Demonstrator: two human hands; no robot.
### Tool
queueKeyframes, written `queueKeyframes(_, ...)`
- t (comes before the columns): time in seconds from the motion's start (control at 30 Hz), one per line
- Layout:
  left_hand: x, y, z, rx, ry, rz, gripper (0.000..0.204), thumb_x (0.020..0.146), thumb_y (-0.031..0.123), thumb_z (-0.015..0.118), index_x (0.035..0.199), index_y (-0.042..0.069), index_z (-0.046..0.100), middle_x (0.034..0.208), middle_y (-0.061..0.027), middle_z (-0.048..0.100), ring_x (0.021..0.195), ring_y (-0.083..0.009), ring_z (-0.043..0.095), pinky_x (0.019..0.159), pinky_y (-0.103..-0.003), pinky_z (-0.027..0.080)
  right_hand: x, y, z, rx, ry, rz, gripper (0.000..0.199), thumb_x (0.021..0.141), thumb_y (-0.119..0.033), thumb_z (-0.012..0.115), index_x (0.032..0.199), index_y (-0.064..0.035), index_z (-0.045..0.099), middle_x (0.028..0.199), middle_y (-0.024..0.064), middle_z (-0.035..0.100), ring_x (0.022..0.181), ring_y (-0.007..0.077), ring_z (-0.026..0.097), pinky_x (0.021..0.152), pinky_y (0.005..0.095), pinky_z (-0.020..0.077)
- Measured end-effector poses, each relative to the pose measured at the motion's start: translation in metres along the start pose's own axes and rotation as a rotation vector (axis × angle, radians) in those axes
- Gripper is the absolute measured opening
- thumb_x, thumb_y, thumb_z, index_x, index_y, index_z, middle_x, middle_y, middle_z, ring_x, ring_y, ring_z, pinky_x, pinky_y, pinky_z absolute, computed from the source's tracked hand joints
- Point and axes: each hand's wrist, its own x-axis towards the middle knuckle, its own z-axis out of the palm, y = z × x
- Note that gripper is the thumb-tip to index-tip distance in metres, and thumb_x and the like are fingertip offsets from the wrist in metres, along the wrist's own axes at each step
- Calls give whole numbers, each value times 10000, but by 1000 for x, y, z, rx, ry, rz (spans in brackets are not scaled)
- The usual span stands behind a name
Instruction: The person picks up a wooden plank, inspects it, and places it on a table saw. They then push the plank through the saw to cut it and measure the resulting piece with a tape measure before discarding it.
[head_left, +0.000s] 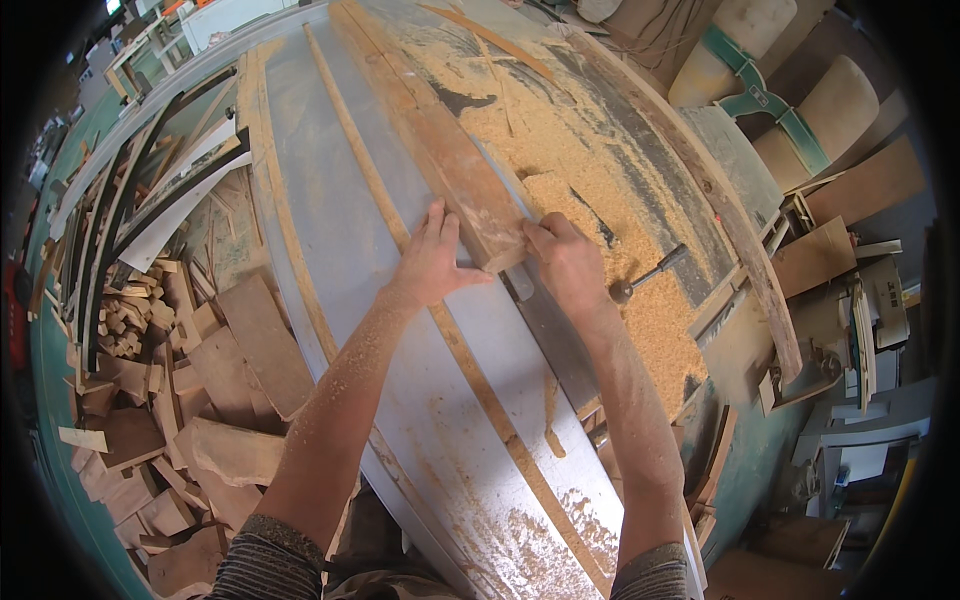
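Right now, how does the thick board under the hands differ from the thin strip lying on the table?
The thick board is wide and heavy-looking, with both hands, left hand and right hand, at its near end. The thin strip is slender and lies untouched beside it. Both are long wooden pieces running away along the sawdust-strewn table.

Two hands (435,255) rest on one long plank (440,140), beside one metal lever handle (648,274).

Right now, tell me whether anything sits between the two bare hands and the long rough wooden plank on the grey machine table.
Nothing visible does. The left hand and right hand already press on the near end of the long rough wooden plank, which lies on the grey machine table beside a heap of sawdust.
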Motion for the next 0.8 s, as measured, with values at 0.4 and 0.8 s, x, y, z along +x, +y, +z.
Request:
queueKeyframes(0.4,12,-14,0,-40,39,34,991,644,466,906,1307,-98,432,1466,-276,319,1306,-462,420,1054,-492,440,14,3,10,11,10,-14,284,808,-33,655,1080,-78,720,895,88,632,851,274,675,682,386,574)
queueKeyframes(0.8,24,-31,-1,2,120,78,996,621,477,913,1281,-107,449,1453,-292,337,1300,-467,432,1061,-489,435,31,2,19,16,23,-28,320,768,-1,655,1072,-68,730,901,84,636,863,267,674,689,377,573)
